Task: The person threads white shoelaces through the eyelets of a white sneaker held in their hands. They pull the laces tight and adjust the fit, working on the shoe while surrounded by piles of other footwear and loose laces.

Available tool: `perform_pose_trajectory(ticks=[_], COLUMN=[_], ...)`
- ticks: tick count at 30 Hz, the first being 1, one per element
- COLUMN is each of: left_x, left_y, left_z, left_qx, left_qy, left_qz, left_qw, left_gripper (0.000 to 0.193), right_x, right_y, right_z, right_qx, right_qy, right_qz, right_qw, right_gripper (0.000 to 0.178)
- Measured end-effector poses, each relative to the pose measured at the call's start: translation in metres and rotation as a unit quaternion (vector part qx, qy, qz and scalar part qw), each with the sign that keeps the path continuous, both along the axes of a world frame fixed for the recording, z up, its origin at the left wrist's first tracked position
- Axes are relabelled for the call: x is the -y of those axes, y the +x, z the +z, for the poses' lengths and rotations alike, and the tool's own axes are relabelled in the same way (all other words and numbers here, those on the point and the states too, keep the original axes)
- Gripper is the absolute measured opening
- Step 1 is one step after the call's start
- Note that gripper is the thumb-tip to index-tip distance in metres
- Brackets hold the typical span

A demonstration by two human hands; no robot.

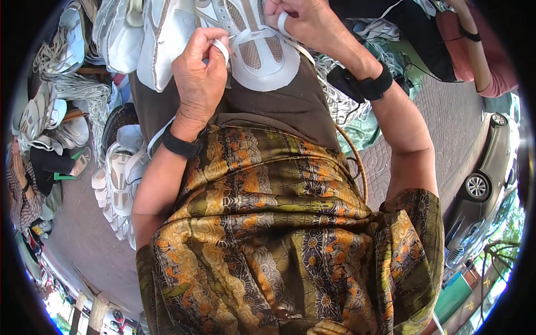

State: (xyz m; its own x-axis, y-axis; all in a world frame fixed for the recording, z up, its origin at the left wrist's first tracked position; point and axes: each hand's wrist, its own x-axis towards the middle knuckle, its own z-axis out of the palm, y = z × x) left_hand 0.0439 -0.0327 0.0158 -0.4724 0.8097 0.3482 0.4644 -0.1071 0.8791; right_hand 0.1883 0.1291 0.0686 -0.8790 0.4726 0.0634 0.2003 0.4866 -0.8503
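Note:
A white shoe upper [261, 75] with beige mesh lies on my lap, toe toward me, its far part cut off by the top edge. My left hand [201, 78] is closed in a pinch at the upper's left side, a thin white lace end showing at its fingertips. White lace also runs across the upper below the mesh tongue. My right hand [307, 22] is closed at the upper's right edge; what its fingers hold is hidden. White bands wrap a finger on each hand.
More white shoe uppers [164, 44] are piled to the left of my lap, with white lace bundles [84, 92] beyond. Another lace heap [349, 109] lies on green sheeting at the right. A second person [472, 44] sits at the upper right. A parked car [483, 178] stands farther right.

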Motion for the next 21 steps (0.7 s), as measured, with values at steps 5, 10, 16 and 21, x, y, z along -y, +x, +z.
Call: perform_pose_trajectory(ticks=[5, 10, 16, 21], left_x=[-0.001, -0.001, -0.001, 0.001], left_y=[0.0, 0.002, -0.001, -0.002], left_z=[-0.001, 0.001, -0.001, 0.0], left_qx=[-0.003, 0.017, 0.007, 0.011], left_qy=[0.003, -0.002, 0.011, 0.009], left_qz=[-0.002, 0.002, -0.006, 0.004], left_qw=[1.0, 1.0, 1.0, 1.0], left_gripper=[0.018, 0.018, 0.018, 0.018], right_x=[0.001, -0.003, -0.004, -0.007], right_y=[0.0, 0.002, 0.008, 0.009], right_z=[-0.017, -0.018, -0.007, -0.009], right_qx=[-0.113, -0.086, -0.047, -0.028], right_qy=[0.014, -0.111, -0.159, -0.142], right_qz=[0.004, 0.013, 0.03, 0.035], right_qw=[0.993, 0.99, 0.986, 0.989], right_gripper=[0.007, 0.004, 0.002, 0.007])
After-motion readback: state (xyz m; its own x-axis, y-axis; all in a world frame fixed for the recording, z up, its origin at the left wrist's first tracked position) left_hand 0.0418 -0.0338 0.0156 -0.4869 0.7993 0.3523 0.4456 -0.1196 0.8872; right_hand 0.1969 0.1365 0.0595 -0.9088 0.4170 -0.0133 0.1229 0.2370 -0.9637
